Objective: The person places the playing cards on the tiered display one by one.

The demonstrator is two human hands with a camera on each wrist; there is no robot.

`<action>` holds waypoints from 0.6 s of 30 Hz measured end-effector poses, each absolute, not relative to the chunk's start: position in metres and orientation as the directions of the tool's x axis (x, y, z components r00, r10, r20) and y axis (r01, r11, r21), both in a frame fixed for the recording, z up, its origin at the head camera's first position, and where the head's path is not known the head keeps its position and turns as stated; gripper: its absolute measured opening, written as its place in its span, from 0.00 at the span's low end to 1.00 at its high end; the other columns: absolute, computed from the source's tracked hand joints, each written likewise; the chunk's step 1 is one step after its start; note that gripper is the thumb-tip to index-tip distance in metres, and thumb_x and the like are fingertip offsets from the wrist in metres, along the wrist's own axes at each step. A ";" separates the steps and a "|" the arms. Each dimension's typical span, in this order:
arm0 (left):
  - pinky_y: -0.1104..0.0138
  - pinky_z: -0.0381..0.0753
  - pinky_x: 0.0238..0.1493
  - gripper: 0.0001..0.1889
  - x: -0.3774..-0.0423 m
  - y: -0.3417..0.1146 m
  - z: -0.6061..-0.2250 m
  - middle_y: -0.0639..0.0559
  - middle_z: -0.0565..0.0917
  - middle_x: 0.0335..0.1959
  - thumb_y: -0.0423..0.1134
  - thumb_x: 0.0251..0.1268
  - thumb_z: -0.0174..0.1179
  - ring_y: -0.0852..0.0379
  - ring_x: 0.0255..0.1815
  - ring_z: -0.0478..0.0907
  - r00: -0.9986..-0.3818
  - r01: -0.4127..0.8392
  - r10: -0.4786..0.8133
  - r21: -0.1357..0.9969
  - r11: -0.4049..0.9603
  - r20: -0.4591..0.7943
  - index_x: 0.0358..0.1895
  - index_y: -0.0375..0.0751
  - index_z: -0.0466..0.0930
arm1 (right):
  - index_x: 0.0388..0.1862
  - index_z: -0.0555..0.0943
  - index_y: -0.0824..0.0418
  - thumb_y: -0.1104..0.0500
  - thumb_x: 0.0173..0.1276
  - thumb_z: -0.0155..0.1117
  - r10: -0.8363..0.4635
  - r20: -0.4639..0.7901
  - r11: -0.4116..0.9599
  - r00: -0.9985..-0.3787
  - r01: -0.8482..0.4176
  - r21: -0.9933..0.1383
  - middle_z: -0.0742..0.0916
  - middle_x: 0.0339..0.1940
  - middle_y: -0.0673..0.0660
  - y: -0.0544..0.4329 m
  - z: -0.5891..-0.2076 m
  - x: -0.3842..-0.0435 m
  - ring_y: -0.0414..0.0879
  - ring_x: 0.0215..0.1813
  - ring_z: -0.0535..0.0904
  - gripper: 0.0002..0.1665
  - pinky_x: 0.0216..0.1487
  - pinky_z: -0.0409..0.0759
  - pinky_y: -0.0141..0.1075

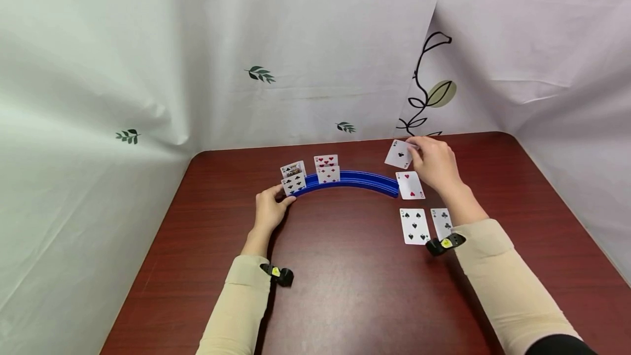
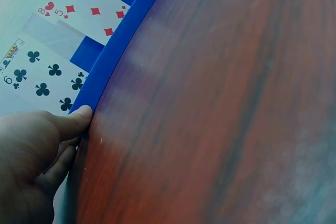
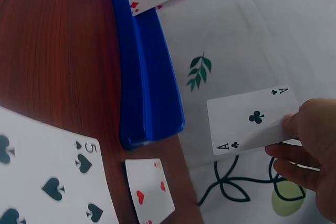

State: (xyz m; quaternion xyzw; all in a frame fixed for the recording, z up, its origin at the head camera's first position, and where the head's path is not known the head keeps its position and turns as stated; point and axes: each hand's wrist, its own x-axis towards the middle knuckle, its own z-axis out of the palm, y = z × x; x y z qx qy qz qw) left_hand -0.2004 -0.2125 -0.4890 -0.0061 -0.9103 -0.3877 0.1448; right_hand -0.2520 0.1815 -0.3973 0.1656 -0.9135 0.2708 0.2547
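A curved blue playing card holder (image 1: 367, 181) lies on the table. My left hand (image 1: 269, 208) grips its left end, thumb (image 2: 79, 119) on the front edge. Close by, the six of clubs (image 1: 293, 184) stands in the holder before a king (image 1: 293, 169). Further along, the five of diamonds (image 1: 328, 175) stands before the eight of hearts (image 1: 326, 160). My right hand (image 1: 436, 162) pinches the ace of clubs (image 3: 247, 121) by one end, raised off the table beyond the holder's right end. Below it lies a hearts card (image 1: 410, 185).
Nearer me on the right, the five of spades (image 1: 414, 226) lies face up beside a black-suited card (image 1: 441, 222), partly hidden by my right forearm. A white patterned cloth (image 1: 315, 59) hangs behind the brown table (image 1: 345, 267).
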 end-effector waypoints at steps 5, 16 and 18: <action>0.53 0.83 0.53 0.16 -0.201 -0.213 -0.490 0.40 0.89 0.42 0.35 0.60 0.73 0.45 0.47 0.86 -0.958 0.124 -0.100 0.704 0.699 0.268 0.52 0.36 0.88 | 0.48 0.85 0.66 0.66 0.72 0.63 -0.189 0.561 0.790 -0.806 -0.464 -0.401 0.89 0.46 0.66 0.173 -0.397 -0.255 0.65 0.45 0.85 0.09 0.44 0.78 0.60; 0.54 0.84 0.52 0.16 -0.201 -0.213 -0.489 0.40 0.89 0.42 0.35 0.61 0.73 0.46 0.46 0.87 -0.961 0.114 -0.104 0.710 0.694 0.256 0.52 0.35 0.88 | 0.48 0.86 0.66 0.66 0.73 0.62 -0.228 0.535 0.779 -0.814 -0.482 -0.401 0.89 0.46 0.65 0.156 -0.395 -0.256 0.63 0.43 0.85 0.10 0.42 0.80 0.59; 0.54 0.84 0.52 0.16 -0.201 -0.213 -0.489 0.40 0.90 0.41 0.35 0.61 0.73 0.46 0.45 0.87 -0.961 0.118 -0.102 0.713 0.691 0.258 0.51 0.35 0.88 | 0.49 0.86 0.66 0.66 0.73 0.62 -0.236 0.534 0.775 -0.812 -0.488 -0.400 0.89 0.46 0.65 0.152 -0.395 -0.256 0.62 0.43 0.85 0.10 0.42 0.81 0.58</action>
